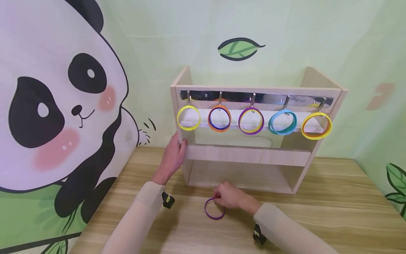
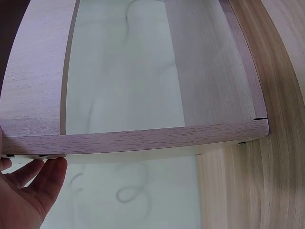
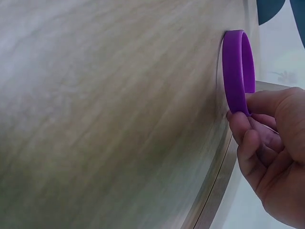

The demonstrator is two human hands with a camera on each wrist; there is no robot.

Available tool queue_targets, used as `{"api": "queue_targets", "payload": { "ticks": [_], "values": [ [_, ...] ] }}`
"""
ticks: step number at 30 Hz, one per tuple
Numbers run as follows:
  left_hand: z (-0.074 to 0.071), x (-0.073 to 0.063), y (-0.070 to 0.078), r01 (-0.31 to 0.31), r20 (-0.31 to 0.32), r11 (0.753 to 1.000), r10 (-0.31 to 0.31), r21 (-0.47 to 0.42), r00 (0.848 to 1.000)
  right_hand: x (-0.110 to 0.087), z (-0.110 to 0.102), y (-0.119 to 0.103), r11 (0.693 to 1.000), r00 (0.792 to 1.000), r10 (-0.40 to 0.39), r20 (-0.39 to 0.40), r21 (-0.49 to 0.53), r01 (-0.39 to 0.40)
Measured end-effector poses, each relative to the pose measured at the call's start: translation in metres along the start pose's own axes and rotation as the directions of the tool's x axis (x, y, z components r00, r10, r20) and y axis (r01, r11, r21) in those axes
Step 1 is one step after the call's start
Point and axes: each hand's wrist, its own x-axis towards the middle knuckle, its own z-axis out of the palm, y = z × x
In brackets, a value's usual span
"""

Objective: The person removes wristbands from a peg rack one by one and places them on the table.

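Observation:
My right hand (image 1: 231, 195) pinches a purple silicone wristband (image 1: 214, 218) between thumb and fingers, low over the table before the shelf. In the right wrist view the purple band stands on edge at the fingertips. With my left hand (image 1: 172, 155) I hold the left side panel of a pale wooden shelf (image 1: 247, 155); the left wrist view shows its fingertips against the panel's outer face. Along the shelf's metal hook rail (image 1: 234, 97) hang bands: a yellow one (image 1: 179, 124), orange with blue (image 1: 210, 124), purple with yellow (image 1: 240, 124), turquoise (image 1: 272, 127), and yellow with orange (image 1: 330, 126).
The shelf stands upright on a wood-grain table (image 1: 342, 208), close to the back wall. A large panda picture (image 1: 60, 98) covers the wall at left. A black wrist mount (image 1: 168, 200) sits below the left cuff, another mount (image 1: 258, 234) below the right.

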Motion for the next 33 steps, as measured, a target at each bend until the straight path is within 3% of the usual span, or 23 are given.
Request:
{"api": "queue_targets", "payload": {
  "ticks": [8,18,27,33],
  "values": [
    [-0.001,0.0,0.002,0.011,0.006,1.0,-0.011,0.005,1.0,0.0,-0.003,0.002,0.998,0.998,-0.059,0.007,-0.021,0.059],
    [-0.001,0.001,0.001,0.001,0.01,1.0,0.0,-0.006,1.0,-0.004,-0.005,0.009,0.999,1.0,-0.027,0.012,0.047,0.027],
    [0.001,0.002,0.0,0.012,0.02,1.0,-0.012,-0.013,1.0,-0.01,-0.025,0.003,0.996,0.997,-0.033,-0.077,0.077,0.039],
    [0.002,0.002,0.0,-0.003,0.012,1.0,0.003,-0.011,1.0,-0.013,-0.042,-0.001,0.995,0.981,-0.071,-0.178,0.05,0.081]
  ]
}}
